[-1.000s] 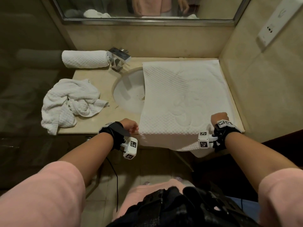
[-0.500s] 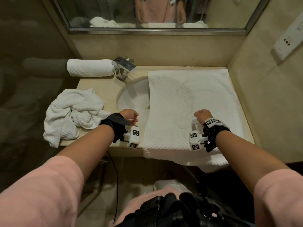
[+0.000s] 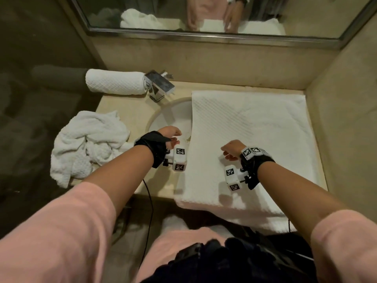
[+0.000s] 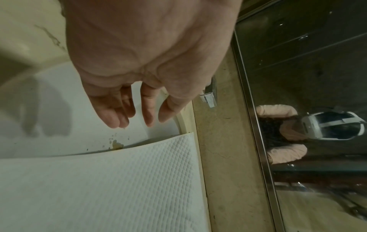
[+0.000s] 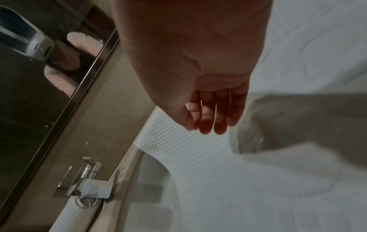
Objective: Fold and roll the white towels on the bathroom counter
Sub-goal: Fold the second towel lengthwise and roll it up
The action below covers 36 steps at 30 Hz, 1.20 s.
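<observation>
A large white towel [image 3: 255, 135] lies spread flat over the right half of the counter, its near edge hanging over the front and its left edge [image 4: 119, 180] crossing the sink. My left hand [image 3: 171, 135] hovers over the basin just left of that edge, fingers [image 4: 123, 113] loosely extended and holding nothing. My right hand [image 3: 229, 153] hangs above the flat towel's near middle, fingers [image 5: 214, 116] relaxed and empty. A rolled white towel [image 3: 115, 82] lies at the back left beside the faucet. A crumpled white towel [image 3: 85, 144] sits at the counter's left front.
The sink basin [image 3: 169, 117] is partly covered by the flat towel. A chrome faucet [image 3: 159, 85] stands behind it. A mirror [image 3: 204, 15] runs along the back wall, and a wall [image 3: 344, 119] closes the right side. The counter [image 3: 120, 107] ends at the left by the crumpled towel.
Both hands have let go of the towel's near edge and moved up and forward, the left over the basin, the right over the towel. The head view has shifted closer.
</observation>
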{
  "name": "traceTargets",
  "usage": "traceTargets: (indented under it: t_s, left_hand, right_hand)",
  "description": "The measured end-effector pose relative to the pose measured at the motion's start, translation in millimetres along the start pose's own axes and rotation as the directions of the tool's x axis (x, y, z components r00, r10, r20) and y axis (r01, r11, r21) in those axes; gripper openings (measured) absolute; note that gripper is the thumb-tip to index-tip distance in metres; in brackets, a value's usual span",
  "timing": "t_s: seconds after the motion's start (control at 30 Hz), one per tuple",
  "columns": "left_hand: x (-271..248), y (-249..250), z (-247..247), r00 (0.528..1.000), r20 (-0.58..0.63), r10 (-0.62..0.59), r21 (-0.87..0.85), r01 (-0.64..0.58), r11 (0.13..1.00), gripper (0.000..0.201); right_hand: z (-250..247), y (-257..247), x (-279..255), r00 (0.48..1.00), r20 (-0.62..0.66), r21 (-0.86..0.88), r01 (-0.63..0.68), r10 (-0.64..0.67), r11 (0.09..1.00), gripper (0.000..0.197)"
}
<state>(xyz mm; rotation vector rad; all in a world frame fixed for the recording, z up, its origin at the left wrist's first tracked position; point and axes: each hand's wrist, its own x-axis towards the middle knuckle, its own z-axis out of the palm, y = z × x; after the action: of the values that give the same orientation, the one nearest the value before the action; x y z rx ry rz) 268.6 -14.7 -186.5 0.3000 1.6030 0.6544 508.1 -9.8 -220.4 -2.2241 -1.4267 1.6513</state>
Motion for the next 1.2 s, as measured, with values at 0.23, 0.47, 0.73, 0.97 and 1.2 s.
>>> traceTargets:
  t_s: [0.23, 0.47, 0.73, 0.97, 1.2]
  left_hand:
    - [40.0, 20.4, 0.5, 0.999, -0.004, -0.032, 0.183, 0.032, 0.983, 0.016]
    - [71.5, 29.1, 2.8, 0.989, 0.117, -0.093, 0.429, 0.034, 0.903, 0.041]
    - [81.6, 36.5, 0.5, 0.938, 0.283, -0.202, 0.565, 0.007, 0.825, 0.039]
    - [94.4, 23.9, 2.2, 0.885, 0.405, -0.230, 0.598, -0.066, 0.798, 0.031]
    - [97.8, 21.1, 5.1, 0.861, 0.449, -0.238, 0.644, -0.126, 0.755, 0.029]
  right_hand:
    - [34.2, -22.5, 10.3, 0.996, 0.088, -0.247, 0.020, 0.002, 0.969, 0.036]
    - [67.2, -37.0, 4.0, 0.993, 0.103, -0.502, 0.000, 0.060, 0.865, 0.045]
    - [109.4, -45.7, 11.4, 0.992, -0.029, -0.526, -0.118, 0.120, 0.842, 0.062]
    - [131.0, -38.3, 9.5, 0.969, -0.141, -0.587, -0.246, 0.202, 0.771, 0.102]
    - [140.8, -34.1, 0.8, 0.957, -0.231, -0.611, -0.282, 0.174, 0.740, 0.107]
